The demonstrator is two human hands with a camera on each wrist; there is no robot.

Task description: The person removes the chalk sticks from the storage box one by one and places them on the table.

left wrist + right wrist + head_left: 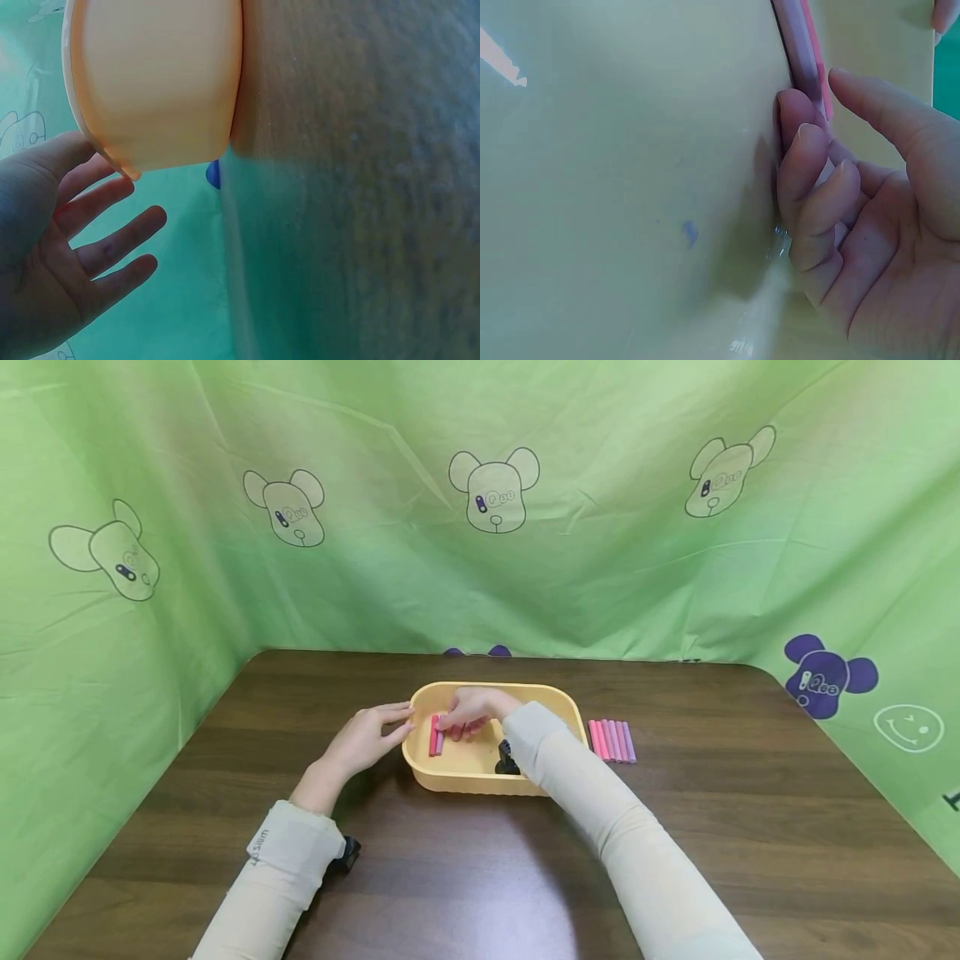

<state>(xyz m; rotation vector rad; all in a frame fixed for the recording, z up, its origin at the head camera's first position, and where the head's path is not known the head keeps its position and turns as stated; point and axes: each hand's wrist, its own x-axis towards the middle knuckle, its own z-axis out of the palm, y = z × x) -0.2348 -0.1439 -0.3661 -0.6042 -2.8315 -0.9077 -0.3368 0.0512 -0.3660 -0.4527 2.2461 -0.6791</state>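
Observation:
In the head view, a yellow plastic tray (480,783) stands on the table. A red stick (433,735) and a light purple stick (440,742) lie side by side at its left end. My right hand (471,708) reaches inside with curled fingers. In the right wrist view the purple stick (799,45) runs between thumb and index finger, and the red stick (815,45) shows just behind it. My left hand (365,739) rests its fairly straight fingers against the tray's left rim; in the left wrist view its lower fingers (124,240) are spread apart from the tray.
Several pink and purple sticks (612,741) lie in a row on the table, right of the tray. Dark wood tabletop (420,877) extends around it. A green printed curtain (480,585) hangs behind and at both sides. A black wrist device (507,760) sits under the right cuff.

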